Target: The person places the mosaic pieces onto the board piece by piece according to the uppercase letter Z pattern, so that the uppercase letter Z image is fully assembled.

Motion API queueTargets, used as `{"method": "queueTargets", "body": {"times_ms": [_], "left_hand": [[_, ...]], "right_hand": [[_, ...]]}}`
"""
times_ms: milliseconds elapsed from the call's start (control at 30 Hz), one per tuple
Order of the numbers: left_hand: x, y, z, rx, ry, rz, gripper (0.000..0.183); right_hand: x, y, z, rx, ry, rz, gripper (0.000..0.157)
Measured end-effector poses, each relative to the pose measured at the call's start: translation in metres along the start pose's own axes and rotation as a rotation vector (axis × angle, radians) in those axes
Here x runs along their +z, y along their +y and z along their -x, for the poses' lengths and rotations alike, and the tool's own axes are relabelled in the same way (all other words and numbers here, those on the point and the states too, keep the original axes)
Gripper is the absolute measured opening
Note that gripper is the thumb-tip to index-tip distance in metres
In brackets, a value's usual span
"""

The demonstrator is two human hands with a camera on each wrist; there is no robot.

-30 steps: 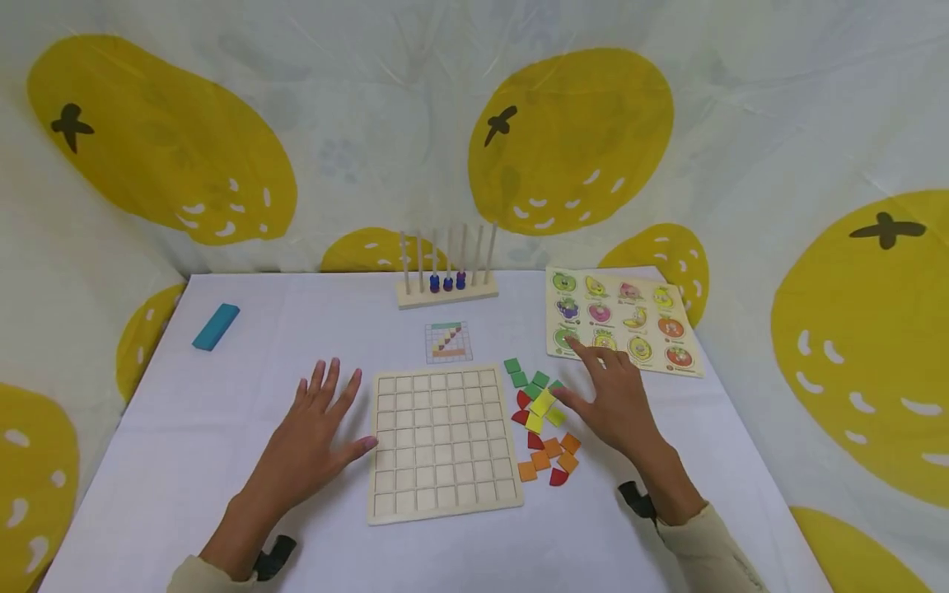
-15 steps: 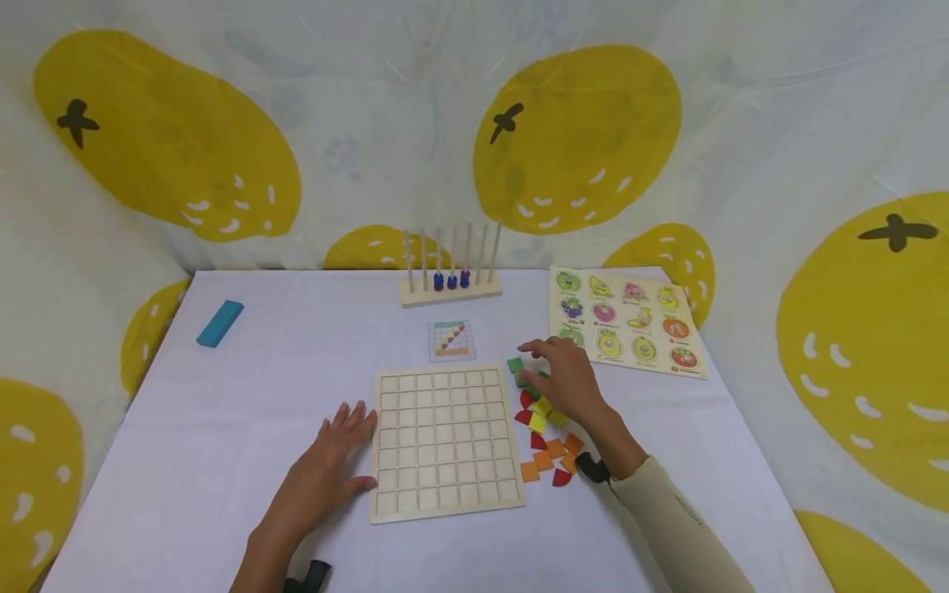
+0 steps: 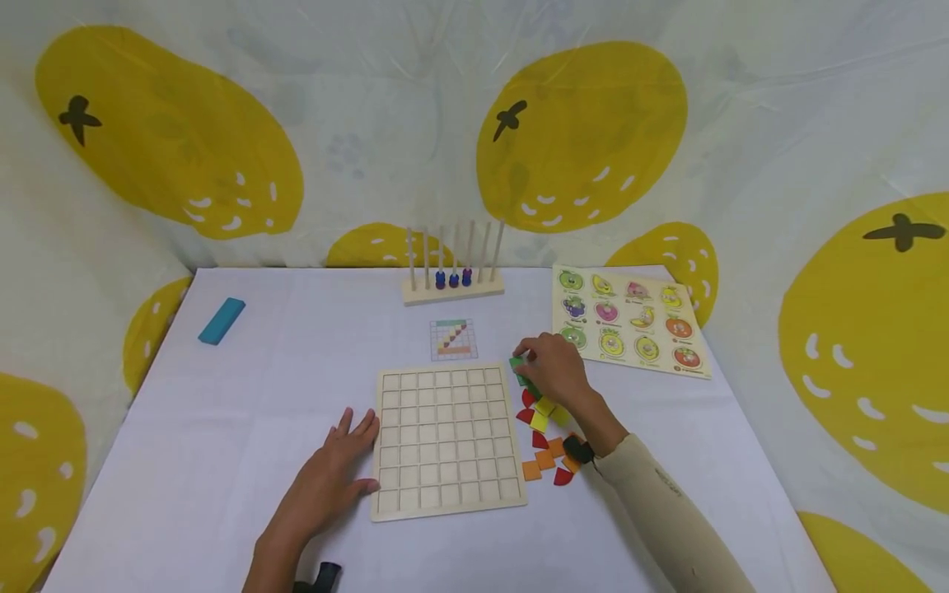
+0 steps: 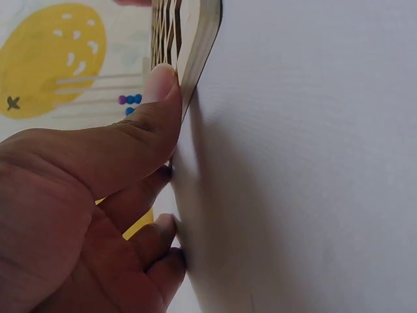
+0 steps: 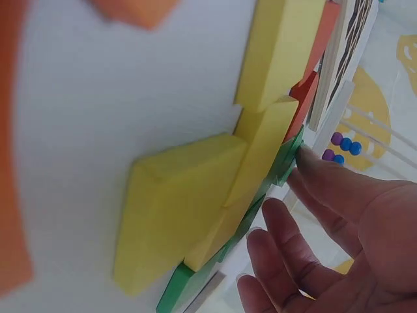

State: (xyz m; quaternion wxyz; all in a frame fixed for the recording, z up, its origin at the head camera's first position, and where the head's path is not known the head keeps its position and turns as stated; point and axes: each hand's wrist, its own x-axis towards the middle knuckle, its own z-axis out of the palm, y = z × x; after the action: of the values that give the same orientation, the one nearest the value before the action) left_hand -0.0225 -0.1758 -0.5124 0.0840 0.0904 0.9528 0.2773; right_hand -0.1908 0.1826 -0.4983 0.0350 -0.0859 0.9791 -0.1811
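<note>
A square wooden grid board (image 3: 448,441) lies flat in the middle of the table. My left hand (image 3: 329,471) rests at the board's left edge, fingers extended; in the left wrist view its thumb (image 4: 159,83) touches the rim. Just off the board's upper right corner, my right hand (image 3: 559,371) pinches a green square tile (image 3: 516,361) between thumb and forefinger. Other green tiles are partly hidden beneath that hand. Close below it lie yellow square tiles (image 3: 539,422) and red quarter-round tiles (image 3: 540,440). Orange square tiles (image 3: 544,459) lie nearest the right sleeve.
A small pattern card (image 3: 453,339) lies beyond the board. Behind it stands a wooden peg rack (image 3: 454,290) with beads on three pegs. A fruit picture board (image 3: 630,321) occupies the back right, a teal block (image 3: 222,321) the back left. A patterned cloth (image 3: 385,123) hangs behind.
My right hand has moved left from the fruit board to the green tiles and closed its fingers on one. My left hand has come down and right against the board's edge.
</note>
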Motion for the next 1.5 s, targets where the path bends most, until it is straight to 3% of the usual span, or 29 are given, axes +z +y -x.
{"method": "queueTargets", "body": {"times_ms": [300, 500, 967, 1500], "left_hand": [[0.0, 0.002, -0.001, 0.001, 0.005, 0.002, 0.102], [0.0, 0.001, -0.001, -0.004, 0.0, -0.001, 0.102], [0.0, 0.002, 0.0, -0.023, -0.007, 0.012, 0.102], [0.0, 0.003, -0.003, -0.047, -0.025, 0.015, 0.101]], "right_hand": [[-0.004, 0.0, -0.003, -0.004, -0.045, -0.046, 0.014], [-0.01, -0.008, -0.002, -0.02, 0.011, -0.107, 0.011], [-0.006, -0.068, -0.006, -0.125, 0.017, -0.205, 0.014], [0.019, -0.131, -0.014, -0.233, -0.072, -0.182, 0.013]]}}
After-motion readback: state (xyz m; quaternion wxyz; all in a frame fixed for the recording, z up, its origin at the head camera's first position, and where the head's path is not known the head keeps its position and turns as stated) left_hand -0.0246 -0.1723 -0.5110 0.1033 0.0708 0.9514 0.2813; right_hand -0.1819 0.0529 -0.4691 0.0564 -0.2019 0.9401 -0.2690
